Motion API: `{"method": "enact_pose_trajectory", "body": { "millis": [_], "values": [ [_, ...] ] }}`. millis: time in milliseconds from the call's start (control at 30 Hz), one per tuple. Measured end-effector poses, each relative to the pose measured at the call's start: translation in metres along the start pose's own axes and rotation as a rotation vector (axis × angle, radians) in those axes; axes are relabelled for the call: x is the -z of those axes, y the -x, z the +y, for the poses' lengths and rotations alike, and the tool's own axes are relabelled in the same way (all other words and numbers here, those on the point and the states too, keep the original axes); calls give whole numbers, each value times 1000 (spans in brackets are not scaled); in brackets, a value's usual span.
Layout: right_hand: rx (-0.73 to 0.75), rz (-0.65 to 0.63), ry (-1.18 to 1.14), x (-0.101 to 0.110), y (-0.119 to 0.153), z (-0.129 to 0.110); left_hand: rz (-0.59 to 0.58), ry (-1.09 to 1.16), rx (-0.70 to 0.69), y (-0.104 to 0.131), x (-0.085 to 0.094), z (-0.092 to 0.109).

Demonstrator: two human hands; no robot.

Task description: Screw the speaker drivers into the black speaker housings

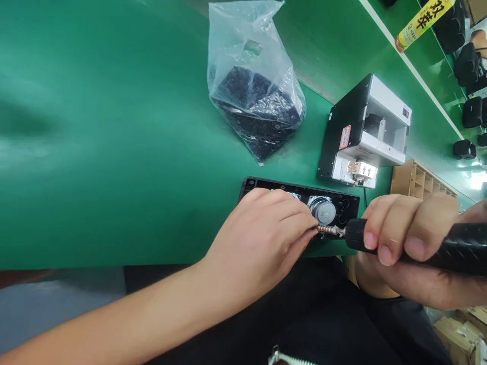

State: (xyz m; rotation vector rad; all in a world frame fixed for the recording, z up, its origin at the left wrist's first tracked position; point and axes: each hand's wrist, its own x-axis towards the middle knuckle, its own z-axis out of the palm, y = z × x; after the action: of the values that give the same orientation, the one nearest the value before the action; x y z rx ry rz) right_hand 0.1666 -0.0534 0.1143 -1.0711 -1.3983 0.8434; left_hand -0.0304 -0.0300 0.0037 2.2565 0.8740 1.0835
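A black electric screwdriver (403,241) lies in my right hand (411,233), the fingers wrapped round its body. Its bit points left, and a copper-coloured ribbed piece (324,229) shows at the bit's end. Pinched fingertips of my left hand (262,228) meet that end; what they hold is hidden. Behind and below my left hand lies a black speaker panel (348,195), with a round speaker driver (324,209) facing up. A second driver is mostly covered by my left hand.
On the green table (114,126) stands a clear plastic bag (254,86) with black parts inside. Right of it is a black and silver screw feeder (365,132). Beyond are a cardboard divider box (418,180) and a yellow-labelled bottle (422,23).
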Motion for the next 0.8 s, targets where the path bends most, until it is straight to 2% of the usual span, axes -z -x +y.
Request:
{"method": "enact_pose_trajectory", "body": {
  "millis": [100, 167, 367, 567, 800],
  "values": [
    [37, 144, -163, -2, 7, 0, 14, -59, -13, 0, -2, 1],
    [27, 170, -185, -2, 7, 1, 7, -108, -31, 1, -4, 2],
    [105, 18, -29, 8, -18, 32, 31, -214, 85, 16, 0, 4],
    [103, 72, -98, 5, -30, 63, -54, -161, 29, 37, 7, -18],
    [112, 4, -128, 1, -28, 78, -49, -180, 4, 42, -1, -24]
  ]
}}
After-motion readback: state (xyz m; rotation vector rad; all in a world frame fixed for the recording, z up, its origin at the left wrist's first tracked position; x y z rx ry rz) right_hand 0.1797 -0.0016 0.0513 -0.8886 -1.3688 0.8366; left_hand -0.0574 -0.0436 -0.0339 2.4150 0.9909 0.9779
